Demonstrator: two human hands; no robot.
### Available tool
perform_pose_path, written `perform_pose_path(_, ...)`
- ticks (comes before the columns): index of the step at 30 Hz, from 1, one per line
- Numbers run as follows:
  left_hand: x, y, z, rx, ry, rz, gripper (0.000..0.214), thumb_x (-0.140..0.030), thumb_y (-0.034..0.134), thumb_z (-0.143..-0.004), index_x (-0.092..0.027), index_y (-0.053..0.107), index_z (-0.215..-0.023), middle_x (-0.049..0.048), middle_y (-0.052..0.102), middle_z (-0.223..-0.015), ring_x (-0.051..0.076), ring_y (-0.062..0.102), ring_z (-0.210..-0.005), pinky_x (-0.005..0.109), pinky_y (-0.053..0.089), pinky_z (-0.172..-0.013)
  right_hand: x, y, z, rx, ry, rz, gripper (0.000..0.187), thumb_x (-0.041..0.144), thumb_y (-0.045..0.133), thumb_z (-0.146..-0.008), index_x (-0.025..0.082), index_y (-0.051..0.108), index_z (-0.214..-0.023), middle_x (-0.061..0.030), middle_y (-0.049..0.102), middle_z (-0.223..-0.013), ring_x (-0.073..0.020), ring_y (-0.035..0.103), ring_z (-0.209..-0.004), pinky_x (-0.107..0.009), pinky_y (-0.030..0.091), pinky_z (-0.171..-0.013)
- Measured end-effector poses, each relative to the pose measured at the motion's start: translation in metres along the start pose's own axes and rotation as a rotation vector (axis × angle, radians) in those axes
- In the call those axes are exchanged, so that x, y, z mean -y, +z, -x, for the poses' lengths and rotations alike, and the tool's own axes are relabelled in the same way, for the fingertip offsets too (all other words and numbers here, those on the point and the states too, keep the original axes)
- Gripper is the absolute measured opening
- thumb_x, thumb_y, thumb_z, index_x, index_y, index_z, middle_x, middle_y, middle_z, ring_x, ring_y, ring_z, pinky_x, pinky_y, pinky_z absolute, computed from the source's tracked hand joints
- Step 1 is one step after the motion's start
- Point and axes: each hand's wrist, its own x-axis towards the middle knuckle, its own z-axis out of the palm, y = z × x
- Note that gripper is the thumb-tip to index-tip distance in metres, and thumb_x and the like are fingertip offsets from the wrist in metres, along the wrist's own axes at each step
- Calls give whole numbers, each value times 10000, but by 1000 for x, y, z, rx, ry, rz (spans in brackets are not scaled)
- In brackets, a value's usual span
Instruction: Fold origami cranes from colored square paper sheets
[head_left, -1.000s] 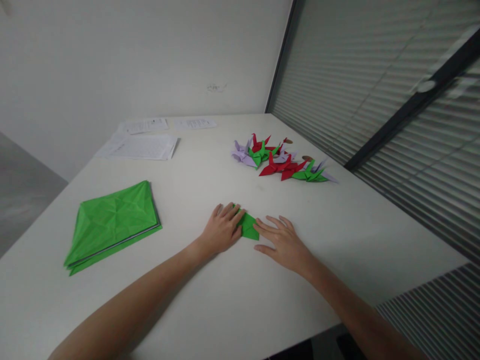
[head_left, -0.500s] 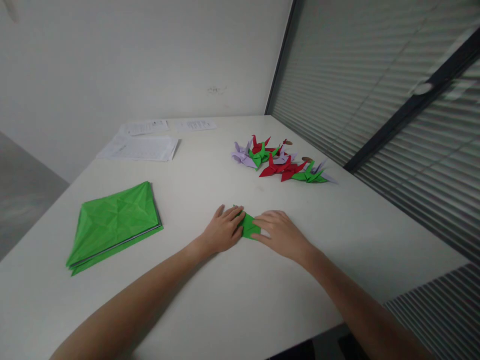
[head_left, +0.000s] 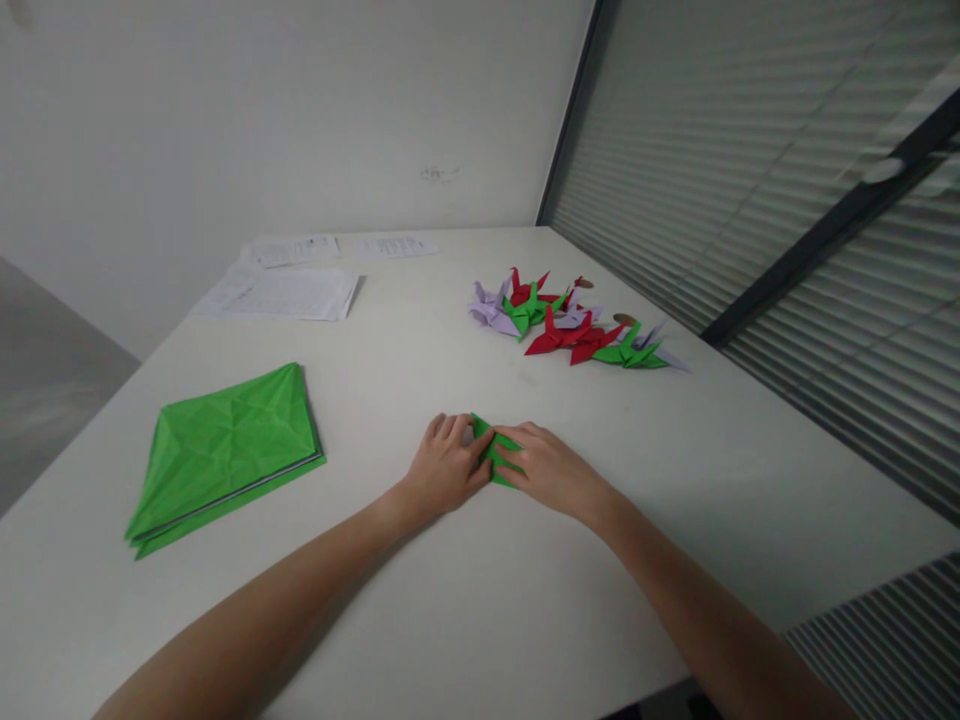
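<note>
A small folded piece of green paper (head_left: pixel 491 448) lies on the white table (head_left: pixel 465 580) between my two hands. My left hand (head_left: pixel 446 468) has its fingers curled and pinches the paper's left side. Opposite it, my right hand (head_left: pixel 550 467) presses its closed fingers on the right side of the same paper. Most of the paper is hidden under the fingers.
A stack of green paper sheets (head_left: pixel 225 445) lies at the left. Several folded paper cranes (head_left: pixel 574 325) in red, green and lilac sit at the back right. White printed sheets (head_left: pixel 289 290) rest near the wall. Window blinds (head_left: pixel 787 200) run along the right edge.
Both hands have drawn together over the green paper. The fingers went from lying flat to curled and pinching it, and less of the paper shows.
</note>
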Motion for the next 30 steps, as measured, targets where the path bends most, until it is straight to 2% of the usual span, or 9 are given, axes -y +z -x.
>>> perform_pose_path(5, -2, 0, 2, -1, -32, -5, 431, -396, 516, -909, -242, 539, -1311, 112, 566, -1172, 276, 528, -1113, 499, 345, -1059, 3, 0, -1, 31, 9, 22, 230, 290, 508, -955, 205, 681, -1081, -91, 650, -1202, -224, 581, -1029, -388, 468, -919)
perform_pose_path(8, -2, 1, 3, -19, -51, 14, 464, -384, 543, -895, -204, 510, -1321, 110, 591, -1168, 267, 542, -1114, 485, 342, -1073, 5, 0, -1, 30, 13, 44, 226, 285, 534, -939, 203, 676, -1094, -96, 648, -1222, -238, 576, -1055, -399, 472, -921)
perform_pose_path(13, 0, 2, 3, -40, -28, 54, 338, -352, 574, -875, -181, 589, -1166, 116, 593, -1186, 265, 546, -1117, 464, 380, -1050, 7, -4, 0, 43, 7, 23, 231, 289, 530, -941, 202, 669, -1104, -82, 664, -1215, -227, 578, -1039, -389, 484, -913)
perform_pose_path(21, 2, 4, 2, -24, -15, 62, 354, -344, 560, -885, -185, 580, -1201, 105, 542, -1381, 267, 506, -1226, 465, 366, -1064, 2, -6, 2, 24, -23, -12, 218, 283, 563, -919, 211, 674, -1093, -64, 665, -1233, -232, 568, -1077, -392, 486, -919)
perform_pose_path(26, 2, 2, 0, -11, -29, 64, 454, -366, 550, -884, -167, 518, -1291, 113, 596, -1325, 253, 530, -1208, 452, 381, -1049, 2, -5, 2, 37, -13, -11, 207, 274, 576, -907, 205, 677, -1074, -64, 672, -1219, -237, 569, -1068, -396, 487, -925)
perform_pose_path(30, 4, 1, 1, -6, -25, 54, 457, -378, 536, -893, -182, 524, -1306, 99, 560, -1378, 270, 504, -1235, 479, 352, -1074, 1, -5, 2, 44, -2, -25, 201, 283, 576, -907, 208, 680, -1062, -58, 669, -1225, -236, 566, -1066, -397, 481, -939)
